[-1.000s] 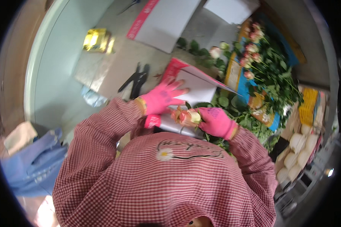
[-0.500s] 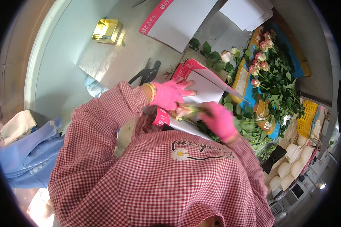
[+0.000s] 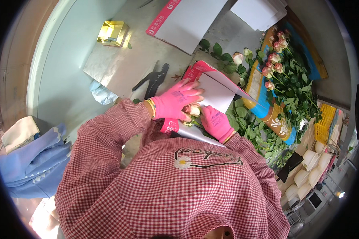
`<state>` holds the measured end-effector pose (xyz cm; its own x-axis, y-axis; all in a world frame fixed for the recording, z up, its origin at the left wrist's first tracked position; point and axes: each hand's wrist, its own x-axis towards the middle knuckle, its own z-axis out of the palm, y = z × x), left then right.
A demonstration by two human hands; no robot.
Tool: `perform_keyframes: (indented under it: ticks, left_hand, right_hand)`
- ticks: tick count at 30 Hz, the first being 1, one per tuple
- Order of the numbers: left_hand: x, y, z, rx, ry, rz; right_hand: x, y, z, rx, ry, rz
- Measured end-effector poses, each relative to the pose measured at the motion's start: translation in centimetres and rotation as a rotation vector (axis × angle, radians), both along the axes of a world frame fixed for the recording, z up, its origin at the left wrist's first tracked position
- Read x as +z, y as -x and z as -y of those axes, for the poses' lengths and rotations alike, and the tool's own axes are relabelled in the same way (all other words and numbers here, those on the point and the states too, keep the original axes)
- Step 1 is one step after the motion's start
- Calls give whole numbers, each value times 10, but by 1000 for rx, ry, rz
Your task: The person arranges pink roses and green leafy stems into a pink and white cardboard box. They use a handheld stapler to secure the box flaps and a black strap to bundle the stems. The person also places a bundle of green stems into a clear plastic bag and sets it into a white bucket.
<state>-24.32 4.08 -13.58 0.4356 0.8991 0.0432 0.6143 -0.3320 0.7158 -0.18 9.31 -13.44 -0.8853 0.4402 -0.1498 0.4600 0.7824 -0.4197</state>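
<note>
My left hand (image 3: pixel 177 98), in a pink glove, lies with fingers stretched over a folded white sheet (image 3: pixel 217 95) with a red printed border. Its thumb rests beside a pale pink and cream rose (image 3: pixel 192 109). Another rose head shows partly below that one, against the sheet's near flap. Close on the right, my right hand (image 3: pixel 216 122), gloved in pink too, has its fingers curled in toward the flowers. What it grips, if anything, is hidden by the fingers. Past my left hand lies a black stapler-like hand tool (image 3: pixel 152 81).
Many pink-edged roses (image 3: pixel 272 65) with leafy stems lie at the right on blue and yellow sacking (image 3: pixel 276 119). Farther off are a flat white sheet with a red border (image 3: pixel 187 24), a white paper stack (image 3: pixel 259 14) and a gold box (image 3: pixel 112 33). A yellow crate (image 3: pixel 324 124) stands far right.
My right hand, blurred before, has moved slightly left and down, closer to the roses. My left hand has shifted a little, its thumb now beside the rose head.
</note>
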Motion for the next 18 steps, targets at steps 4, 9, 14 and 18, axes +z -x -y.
perform_keyframes:
  ticks: [4, 9, 14, 18]
  left_hand:
    - [9, -8, -9, 44, 19, 7]
    - [10, -16, -20, 112, 3, -97]
    - [24, -27, -37, 56, 32, -88]
    - [37, -28, -47, 33, 77, -121]
  right_hand:
    - [14, 13, -7, 34, 123, 235]
    - [72, -27, -105, -9, 237, 469]
    - [25, -176, -257, -842, -244, 441]
    - [1, -187, -279, -562, -319, 700]
